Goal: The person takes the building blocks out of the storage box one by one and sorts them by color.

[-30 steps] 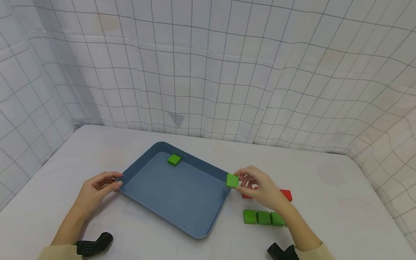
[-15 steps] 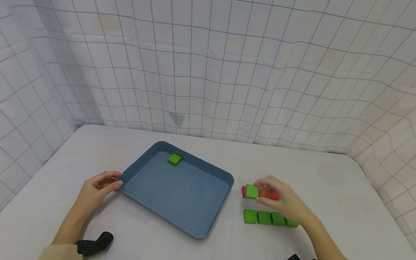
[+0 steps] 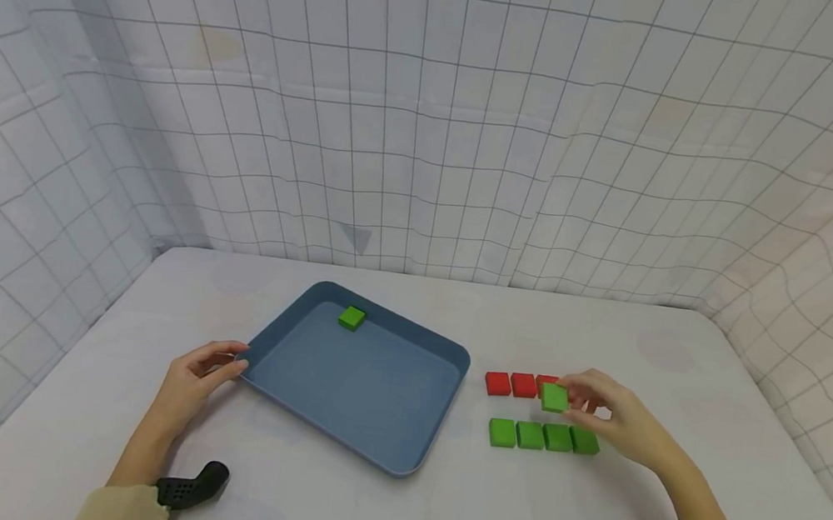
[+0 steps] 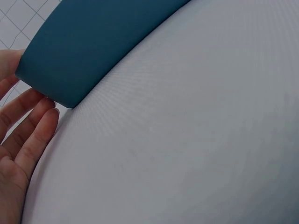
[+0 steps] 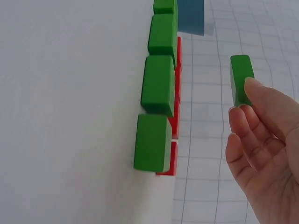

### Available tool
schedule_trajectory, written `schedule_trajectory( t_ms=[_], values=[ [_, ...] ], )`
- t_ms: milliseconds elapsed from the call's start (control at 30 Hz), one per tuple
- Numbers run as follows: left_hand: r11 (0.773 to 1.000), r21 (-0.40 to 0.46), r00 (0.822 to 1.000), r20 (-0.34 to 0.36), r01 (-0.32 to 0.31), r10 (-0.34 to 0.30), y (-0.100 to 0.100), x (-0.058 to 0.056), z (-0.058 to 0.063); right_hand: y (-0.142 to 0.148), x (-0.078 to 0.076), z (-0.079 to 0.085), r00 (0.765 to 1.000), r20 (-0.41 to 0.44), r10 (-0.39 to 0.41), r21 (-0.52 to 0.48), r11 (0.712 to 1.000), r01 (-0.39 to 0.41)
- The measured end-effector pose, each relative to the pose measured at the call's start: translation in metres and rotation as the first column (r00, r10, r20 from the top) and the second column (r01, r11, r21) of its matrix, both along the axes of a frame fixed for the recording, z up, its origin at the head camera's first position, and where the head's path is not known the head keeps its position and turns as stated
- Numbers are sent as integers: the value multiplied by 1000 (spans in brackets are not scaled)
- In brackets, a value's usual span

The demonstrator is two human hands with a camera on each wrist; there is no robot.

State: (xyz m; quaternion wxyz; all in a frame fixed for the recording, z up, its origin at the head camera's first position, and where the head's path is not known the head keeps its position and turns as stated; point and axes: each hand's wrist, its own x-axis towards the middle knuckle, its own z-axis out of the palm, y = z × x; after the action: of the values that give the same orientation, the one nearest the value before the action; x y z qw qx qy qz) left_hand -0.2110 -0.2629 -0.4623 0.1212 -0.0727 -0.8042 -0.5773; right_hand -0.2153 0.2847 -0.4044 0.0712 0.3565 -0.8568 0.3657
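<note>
My right hand (image 3: 609, 408) pinches a green block (image 3: 555, 397) between thumb and fingertips, raised over the row of red blocks (image 3: 522, 385). In the right wrist view the held green block (image 5: 241, 77) stands apart from the others, thumb (image 5: 266, 95) on its lower edge. On the near side lies a row of several green blocks (image 3: 531, 435). My left hand (image 3: 196, 381) grips the left corner of a blue tray (image 3: 396, 467), thumb and fingers to either side of it. In the left wrist view its fingertips lie against the tray wall (image 4: 93, 56).
One green block (image 3: 352, 318) sits inside the tray near its far corner. A white table (image 3: 333, 503) carries everything, with grid-patterned white curtains (image 3: 428, 144) rising behind and at both sides. Each wrist bears a black mount (image 3: 193, 487).
My right hand has moved right with the green block, from the tray's right corner along the red row. The left hand and the tray stay in place.
</note>
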Motion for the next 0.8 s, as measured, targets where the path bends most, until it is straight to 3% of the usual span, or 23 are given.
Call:
schedule_trajectory(
  t_ms=[467, 633, 800],
  values=[
    [1000, 9, 1000, -18, 6, -6, 2, 1, 3, 61, 18, -11, 994, 73, -76, 12, 997, 75],
    [1000, 8, 1000, -18, 4, -4, 2, 2, 2, 73, 21, -15, 984, 130, -120, 40, 992, 116],
    [1000, 6, 1000, -24, 4, -3, 2, 2, 3, 81, 22, -24, 984, 139, -109, 42, 994, 104]
  ],
)
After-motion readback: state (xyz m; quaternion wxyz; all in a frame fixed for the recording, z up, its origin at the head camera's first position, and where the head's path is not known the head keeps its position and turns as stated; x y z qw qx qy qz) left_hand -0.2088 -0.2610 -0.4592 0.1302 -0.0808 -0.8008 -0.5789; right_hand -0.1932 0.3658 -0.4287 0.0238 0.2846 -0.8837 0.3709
